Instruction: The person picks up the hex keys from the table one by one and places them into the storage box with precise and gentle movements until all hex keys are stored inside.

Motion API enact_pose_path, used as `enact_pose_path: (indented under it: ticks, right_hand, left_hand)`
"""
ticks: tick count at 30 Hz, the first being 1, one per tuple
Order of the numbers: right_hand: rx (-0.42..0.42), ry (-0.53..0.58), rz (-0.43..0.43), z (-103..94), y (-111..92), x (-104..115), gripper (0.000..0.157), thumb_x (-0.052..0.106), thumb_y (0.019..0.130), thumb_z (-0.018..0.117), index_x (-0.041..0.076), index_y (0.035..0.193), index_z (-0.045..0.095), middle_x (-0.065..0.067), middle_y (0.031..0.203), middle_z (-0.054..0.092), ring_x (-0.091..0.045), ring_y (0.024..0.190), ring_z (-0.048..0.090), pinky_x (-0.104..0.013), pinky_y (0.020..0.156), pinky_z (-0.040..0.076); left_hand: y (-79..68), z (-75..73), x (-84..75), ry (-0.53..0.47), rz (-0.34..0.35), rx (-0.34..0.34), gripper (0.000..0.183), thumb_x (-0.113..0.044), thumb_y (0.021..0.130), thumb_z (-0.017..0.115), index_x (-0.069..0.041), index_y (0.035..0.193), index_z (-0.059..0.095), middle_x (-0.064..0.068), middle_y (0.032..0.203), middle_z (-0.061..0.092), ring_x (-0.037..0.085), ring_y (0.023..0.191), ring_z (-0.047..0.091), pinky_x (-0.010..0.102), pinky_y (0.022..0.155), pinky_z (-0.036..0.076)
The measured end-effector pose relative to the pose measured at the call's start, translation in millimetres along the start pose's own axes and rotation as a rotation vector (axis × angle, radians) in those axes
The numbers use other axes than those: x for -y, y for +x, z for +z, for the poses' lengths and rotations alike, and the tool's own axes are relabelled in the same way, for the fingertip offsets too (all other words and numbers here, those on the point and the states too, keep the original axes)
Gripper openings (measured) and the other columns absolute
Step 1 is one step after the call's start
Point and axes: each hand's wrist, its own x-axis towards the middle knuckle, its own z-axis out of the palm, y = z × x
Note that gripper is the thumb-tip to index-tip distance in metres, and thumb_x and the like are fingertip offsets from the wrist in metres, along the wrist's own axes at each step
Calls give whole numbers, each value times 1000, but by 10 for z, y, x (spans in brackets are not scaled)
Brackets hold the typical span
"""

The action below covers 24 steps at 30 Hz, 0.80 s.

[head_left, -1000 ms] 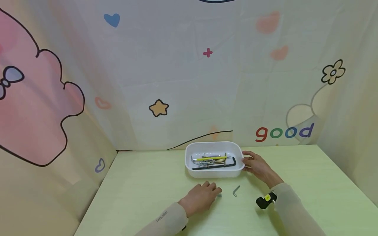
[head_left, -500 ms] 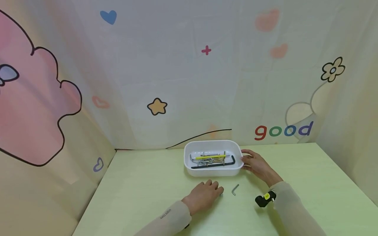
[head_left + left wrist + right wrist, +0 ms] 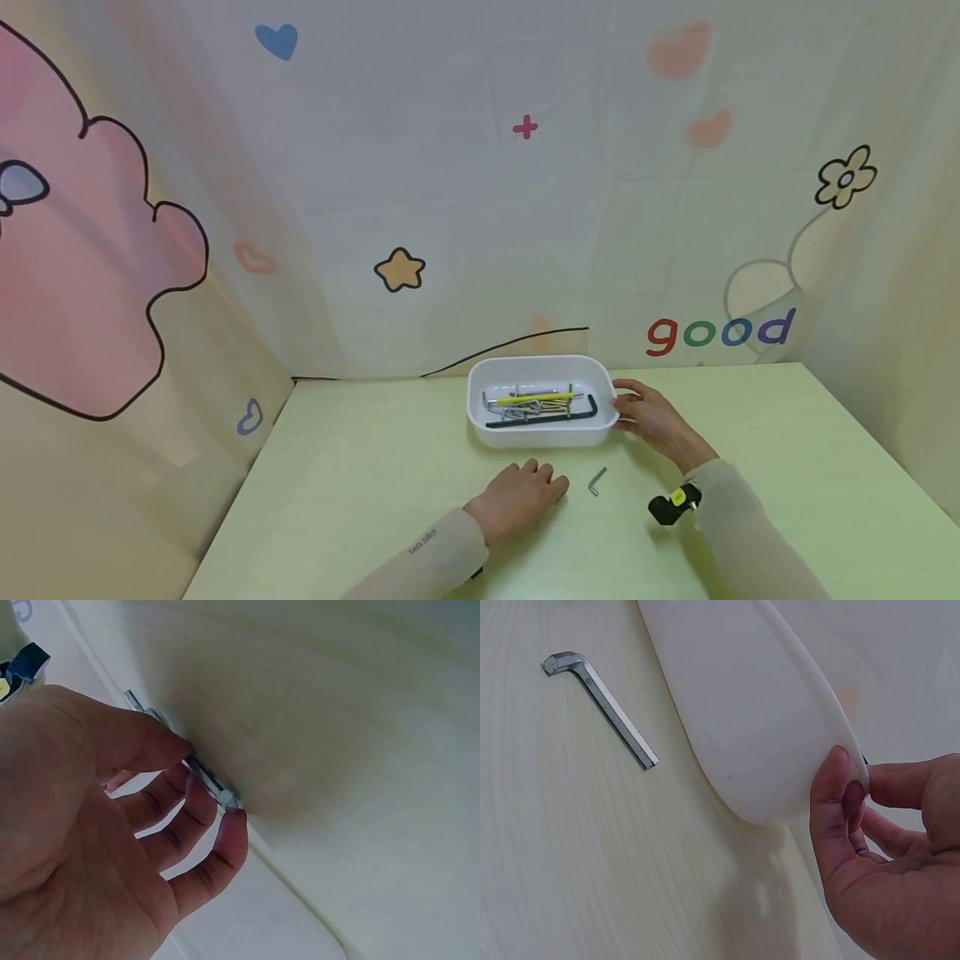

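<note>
My left hand (image 3: 519, 500) is low over the table, in front of the white plastic tray. In the left wrist view its thumb and fingertips pinch a silver hex key (image 3: 208, 778), partly covered by the thumb; from the head view that key is hidden. With the thumb and fingers of my right hand (image 3: 654, 422), I grip the rim at the right end of the white tray (image 3: 543, 439). Another silver hex key (image 3: 597, 481), short and L-shaped, lies on the table between the hands, just in front of the tray.
Inside the tray are a black L-shaped hex key (image 3: 543, 421), a yellow-shafted tool (image 3: 534, 399) and several small metal pieces (image 3: 536, 409). The tray stands near the back edge of the pale table (image 3: 352, 467). A printed cloth (image 3: 480, 208) hangs behind it.
My left hand has shifted slightly to the right, and the bit of metal seen earlier at its fingertips is now covered. My right hand keeps its grip on the tray.
</note>
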Motion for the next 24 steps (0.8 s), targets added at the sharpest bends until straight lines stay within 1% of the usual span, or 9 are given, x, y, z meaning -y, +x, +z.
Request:
enact_pose_path:
  ticks: [4, 7, 12, 16, 21, 24]
  right_hand:
    - [6, -2, -8, 0, 0, 11, 52, 8, 102, 46, -1, 150, 26, -25, 134, 46, -19, 101, 58, -26, 83, 56]
    - [4, -5, -8, 4, 3, 6, 52, 9, 102, 46, -1, 150, 27, -24, 133, 47, -20, 101, 58, -26, 83, 55]
    - [1, -8, 5, 5, 1, -21, 52, 9, 103, 46, 1, 150, 27, -22, 131, 48, -21, 102, 57, -26, 84, 55]
    - [2, -13, -13, -3, -1, -53, 52, 8, 102, 47, 0, 150, 28, -20, 126, 52, -19, 99, 59, -26, 83, 56]
    - [-5, -4, -36, -6, 5, -52, 51, 7, 102, 47, -2, 148, 29, -17, 121, 55, -16, 95, 60, -25, 80, 56]
    - [3, -10, -30, 2, 10, -23, 52, 8, 102, 47, -1, 149, 28, -17, 123, 54, -17, 97, 60, -26, 82, 56]
  left_hand:
    - [-18, -19, 15, -4, -2, 7, 20, -26, 103, 47, -26, 122, 54, -5, 105, 61, 12, 91, 56, 25, 71, 48]
    - [-29, -21, 13, 0, 0, 8, 21, -26, 104, 46, -27, 123, 54, -5, 107, 61, 12, 93, 56, 25, 71, 49]
    - [-47, -10, -4, 15, -7, 17, 21, -24, 102, 49, -27, 122, 54, -5, 106, 60, 12, 92, 54, 24, 69, 46]
    - [-57, -3, -5, 15, -3, 22, 21, -21, 101, 51, -27, 121, 53, -5, 104, 59, 11, 91, 54, 24, 68, 45]
    - [-61, -2, 16, 26, 7, 4, 21, -20, 100, 51, -27, 121, 52, -5, 102, 58, 11, 89, 53, 25, 68, 45]
    - [-69, -2, 31, 39, 1, -8, 20, -20, 100, 51, -26, 119, 52, -5, 100, 58, 12, 88, 52, 25, 67, 44]
